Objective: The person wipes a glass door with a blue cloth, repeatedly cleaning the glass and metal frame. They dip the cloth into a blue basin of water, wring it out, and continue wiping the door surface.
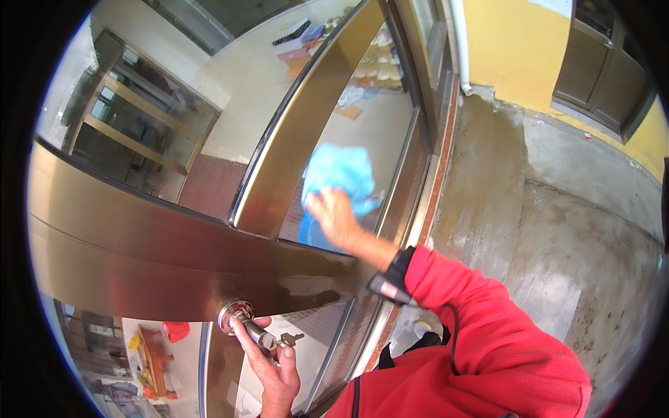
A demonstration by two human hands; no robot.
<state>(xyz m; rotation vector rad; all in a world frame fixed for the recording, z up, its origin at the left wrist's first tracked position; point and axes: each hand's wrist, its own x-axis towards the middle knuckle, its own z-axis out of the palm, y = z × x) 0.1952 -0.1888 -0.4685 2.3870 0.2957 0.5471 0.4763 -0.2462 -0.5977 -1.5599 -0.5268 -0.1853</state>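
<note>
Two bare hands are at work on a bronze-coloured metal-framed glass door (139,244). Reaching up from a red fleece sleeve (488,327), the right hand (336,217) lies flat against the upper glass pane (362,139), its fingers (315,203) spread and pressed on a light blue cloth (341,174). That cloth is bunched between palm and glass, most of it showing above and to the right of the fingers, with a fold hanging below the hand. A black strap with a small dark device (391,282) sits at the wrist of that arm, and a thin black cord runs down from it along the sleeve.

Lower down, the left hand (275,366) comes up from the bottom edge, its fingers (245,333) curled round the round metal door knob (237,315), which sticks out of the wide horizontal rail of the door. Just right of the knob, touching the fingertips, a small key (289,339) juts out; whether it is pinched or only resting against them I cannot tell.

Beyond the door frame to the right lies a grey concrete floor (571,230), with a yellow wall (516,49) and a dark brown double door (603,63) behind it. Reflections of windows show in the glass.
</note>
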